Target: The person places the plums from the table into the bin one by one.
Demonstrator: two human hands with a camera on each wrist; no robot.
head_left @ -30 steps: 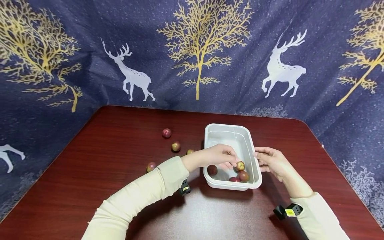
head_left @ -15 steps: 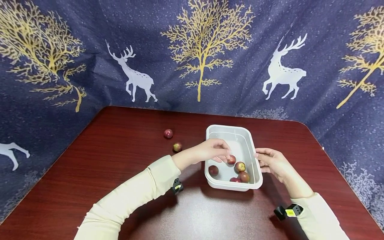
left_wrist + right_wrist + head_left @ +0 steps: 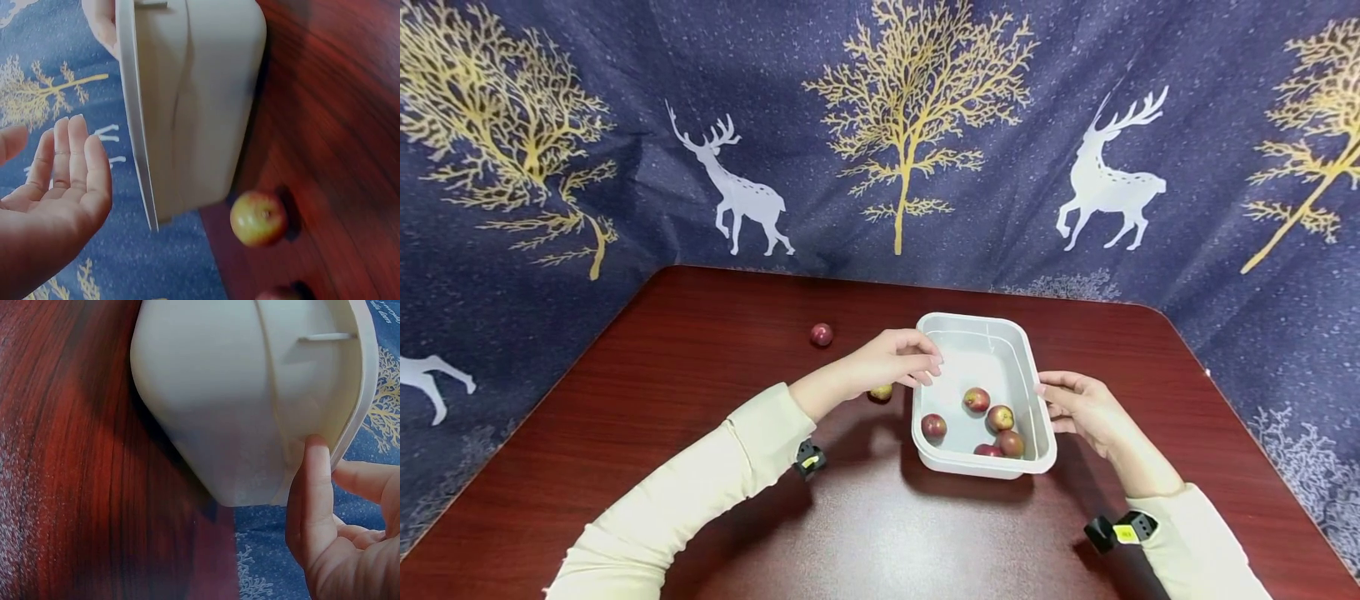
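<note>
My left hand (image 3: pixel 891 360) hangs over the left rim of a white plastic box (image 3: pixel 985 465), its fingers loosely bent and holding nothing. The left wrist view shows that hand (image 3: pixel 65 187) with an empty palm beside the box. My right hand (image 3: pixel 1086 410) holds the box's right rim, the thumb at the edge and a finger (image 3: pixel 317 481) against the outer wall. Several small round red-and-yellow fruits, plum-like, lie in the box, among them one fruit (image 3: pixel 976 400) near the middle. Just outside the left wall, a yellowish fruit (image 3: pixel 880 392) shows partly below my left hand.
Another red fruit (image 3: pixel 822 335) lies on the dark red wooden table (image 3: pixel 722 333), left of the box. Behind the table hangs a blue cloth (image 3: pixel 985 208) with deer and trees. Each sleeve carries a small black wrist device (image 3: pixel 1120 532).
My left hand has let go of a fruit inside the box and moved left, out to the rim. The yellowish fruit beside the box shows again. My right hand stays at the right rim.
</note>
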